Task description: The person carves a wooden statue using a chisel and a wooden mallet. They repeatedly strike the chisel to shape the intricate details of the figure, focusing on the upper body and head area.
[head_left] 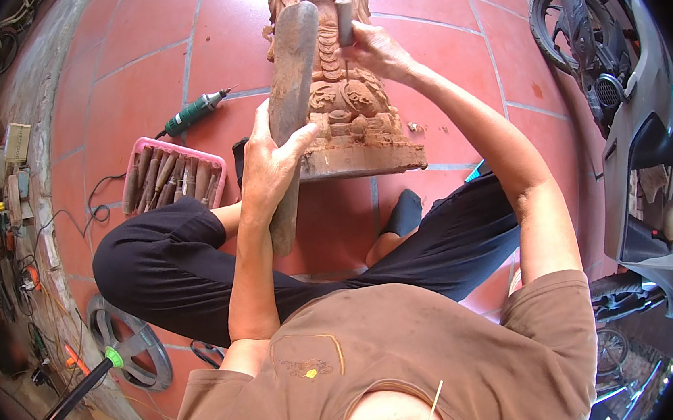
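Note:
A reddish-brown wood carving [363, 102] with raised relief lies on the tiled floor in front of my crossed legs, its flat base edge toward me. My left hand [271, 161] is closed around a long, flat wooden mallet [295, 60], which is raised at a slant over the carving's left side. In my right hand [376, 48] is a chisel [345, 21], held upright by its dark handle. Its thin shaft points down at the relief; whether the tip touches the wood I cannot tell. The mallet's upper end is left of the chisel handle, apart from it.
A pink basket [220, 166] of several wooden-handled tools [163, 178] stands left of the carving. Beyond it lies a green corded rotary tool [196, 114]. A grey motorbike [630, 149] stands at right. At lower left are a grey wheel-shaped object [157, 361] and a black pole [76, 403].

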Motion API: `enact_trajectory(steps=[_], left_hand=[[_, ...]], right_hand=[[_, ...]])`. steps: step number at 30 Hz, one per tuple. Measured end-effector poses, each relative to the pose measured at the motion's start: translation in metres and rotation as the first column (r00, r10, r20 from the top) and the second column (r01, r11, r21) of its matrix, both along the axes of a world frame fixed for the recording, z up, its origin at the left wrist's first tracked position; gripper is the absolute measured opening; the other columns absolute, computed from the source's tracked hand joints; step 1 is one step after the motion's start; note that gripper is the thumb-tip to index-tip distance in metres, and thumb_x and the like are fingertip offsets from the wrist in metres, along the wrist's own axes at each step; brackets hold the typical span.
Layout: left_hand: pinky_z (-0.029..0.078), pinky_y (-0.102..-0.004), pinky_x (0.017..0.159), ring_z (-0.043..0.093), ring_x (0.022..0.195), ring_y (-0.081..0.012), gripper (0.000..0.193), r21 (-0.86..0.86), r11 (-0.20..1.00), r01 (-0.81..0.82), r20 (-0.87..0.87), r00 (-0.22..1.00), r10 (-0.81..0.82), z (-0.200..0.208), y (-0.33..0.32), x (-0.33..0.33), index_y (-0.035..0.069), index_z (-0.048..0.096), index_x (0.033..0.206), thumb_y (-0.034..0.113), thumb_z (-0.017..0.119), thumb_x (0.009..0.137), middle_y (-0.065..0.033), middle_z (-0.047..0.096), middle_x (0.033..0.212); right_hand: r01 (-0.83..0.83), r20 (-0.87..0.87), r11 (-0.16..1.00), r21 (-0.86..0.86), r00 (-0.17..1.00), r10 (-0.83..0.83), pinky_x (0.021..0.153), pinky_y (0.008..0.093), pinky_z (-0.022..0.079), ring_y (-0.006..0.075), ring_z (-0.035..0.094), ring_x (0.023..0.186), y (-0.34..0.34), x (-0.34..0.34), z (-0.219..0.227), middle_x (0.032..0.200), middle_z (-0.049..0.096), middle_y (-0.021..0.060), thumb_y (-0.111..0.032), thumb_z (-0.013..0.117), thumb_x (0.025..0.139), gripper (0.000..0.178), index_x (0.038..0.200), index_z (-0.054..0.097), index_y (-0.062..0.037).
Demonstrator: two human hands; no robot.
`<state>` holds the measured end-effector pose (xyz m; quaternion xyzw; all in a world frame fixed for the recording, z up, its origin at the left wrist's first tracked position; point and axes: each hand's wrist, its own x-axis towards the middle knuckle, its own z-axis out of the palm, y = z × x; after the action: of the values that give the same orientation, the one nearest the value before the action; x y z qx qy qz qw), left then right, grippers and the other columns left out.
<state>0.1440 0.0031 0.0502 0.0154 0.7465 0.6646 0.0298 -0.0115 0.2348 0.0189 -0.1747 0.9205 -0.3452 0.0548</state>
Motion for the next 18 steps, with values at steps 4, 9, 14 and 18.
enact_trajectory(steps=[4, 9, 14, 18], left_hand=[[0.047, -0.0326, 0.095, 0.062, 0.107, -0.0192, 0.061, 0.096, 0.995, -0.001, 0.016, 1.0, 0.0, -0.002, 0.0, 0.002, -0.004, 0.044, 0.135, 0.016, 0.073, 0.085, -0.0164, 0.064, 0.119], [0.048, -0.0322, 0.094, 0.062, 0.105, -0.0187, 0.059, 0.115, 0.993, -0.031, 0.006, 1.0, 0.03, 0.005, 0.003, 0.005, -0.005, 0.045, 0.134, 0.014, 0.072, 0.086, -0.0155, 0.064, 0.117], [0.048, -0.0312, 0.093, 0.062, 0.103, -0.0173, 0.057, 0.126, 0.992, -0.028, -0.008, 1.0, 0.029, 0.013, 0.003, 0.008, -0.005, 0.045, 0.134, 0.013, 0.072, 0.086, -0.0142, 0.065, 0.114], [0.048, -0.0301, 0.091, 0.062, 0.101, -0.0156, 0.056, 0.17, 0.984, -0.058, -0.056, 0.996, 0.069, 0.029, 0.002, 0.013, -0.004, 0.046, 0.134, 0.013, 0.071, 0.087, -0.0124, 0.065, 0.112]], right_hand=[[0.066, 0.159, 0.963, -0.261, 0.987, -0.024, 0.081, 0.034, 0.055, 0.0155, 0.064, 0.09, 0.018, -0.005, -0.007, 0.098, 0.066, 0.0076, -0.021, 0.07, 0.091, 0.026, 0.109, 0.059, -0.0049], [-0.042, 0.115, 0.971, -0.235, 0.991, 0.07, 0.085, 0.0333, 0.053, 0.0144, 0.063, 0.097, 0.002, 0.006, -0.011, 0.099, 0.066, 0.0058, -0.017, 0.069, 0.092, 0.026, 0.115, 0.058, -0.0076], [-0.154, -0.017, 0.949, -0.275, 0.988, 0.156, 0.078, 0.0367, 0.052, 0.0224, 0.065, 0.088, -0.003, 0.012, -0.008, 0.098, 0.062, 0.0116, -0.014, 0.07, 0.088, 0.022, 0.103, 0.058, -0.0041], [-0.206, 0.014, 0.975, -0.079, 0.978, 0.208, 0.088, 0.036, 0.051, 0.0192, 0.063, 0.099, -0.004, 0.008, -0.002, 0.105, 0.068, 0.0095, -0.009, 0.066, 0.091, 0.024, 0.113, 0.058, -0.0062]])
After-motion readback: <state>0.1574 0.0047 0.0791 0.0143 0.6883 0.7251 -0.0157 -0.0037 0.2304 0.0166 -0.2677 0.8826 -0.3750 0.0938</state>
